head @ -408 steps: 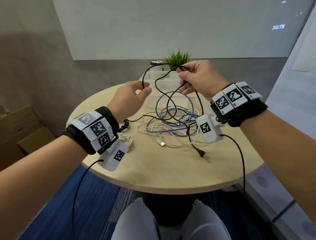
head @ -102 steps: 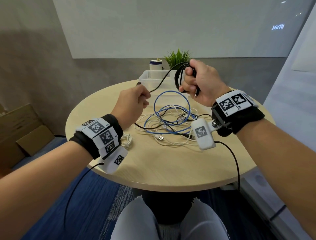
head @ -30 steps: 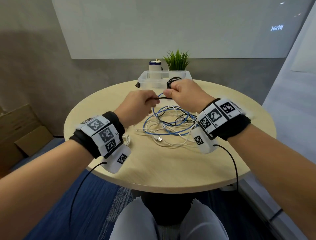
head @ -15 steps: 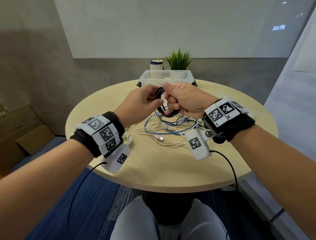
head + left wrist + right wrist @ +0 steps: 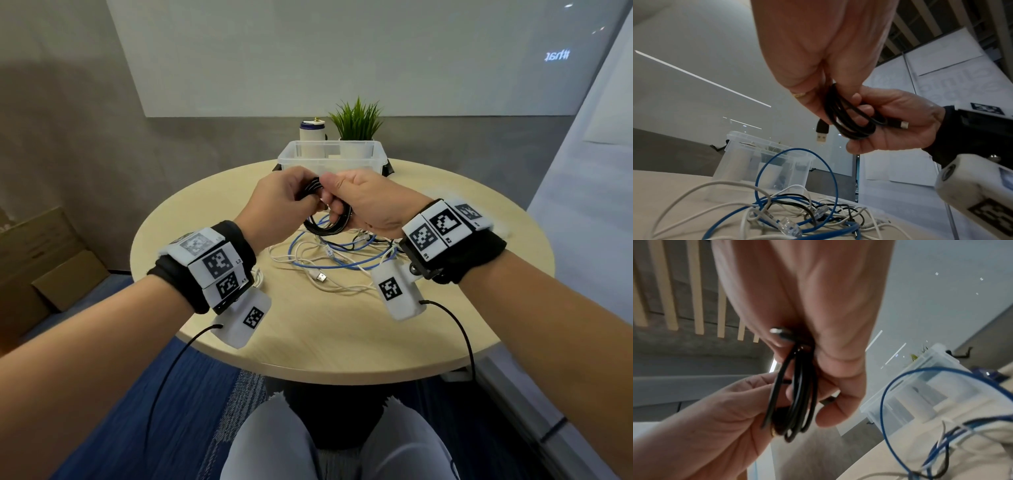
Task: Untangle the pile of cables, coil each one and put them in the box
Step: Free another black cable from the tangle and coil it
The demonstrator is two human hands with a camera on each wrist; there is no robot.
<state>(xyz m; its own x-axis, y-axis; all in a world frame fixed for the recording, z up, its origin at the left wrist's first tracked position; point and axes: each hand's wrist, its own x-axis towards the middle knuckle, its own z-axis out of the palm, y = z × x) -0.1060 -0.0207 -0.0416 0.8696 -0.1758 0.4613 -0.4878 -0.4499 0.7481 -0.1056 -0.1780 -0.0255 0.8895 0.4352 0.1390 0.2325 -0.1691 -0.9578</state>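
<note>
A black cable is wound into a small coil, and both hands hold it just above the pile. My left hand pinches the coil's top from the left. My right hand grips it from the right with its fingers through the loops. In the left wrist view the black cable's coil hangs with a USB plug dangling free. The right wrist view shows the black strands bunched between both hands. The clear plastic box stands behind the hands.
A tangle of blue cable and white cables lies on the round wooden table under the hands. A small white coil lies by my left wrist. A potted plant and a white canister stand behind the box.
The loose end of the black cable has been wound in. My left hand has closed in on the coil, so both hands now hold it together.
</note>
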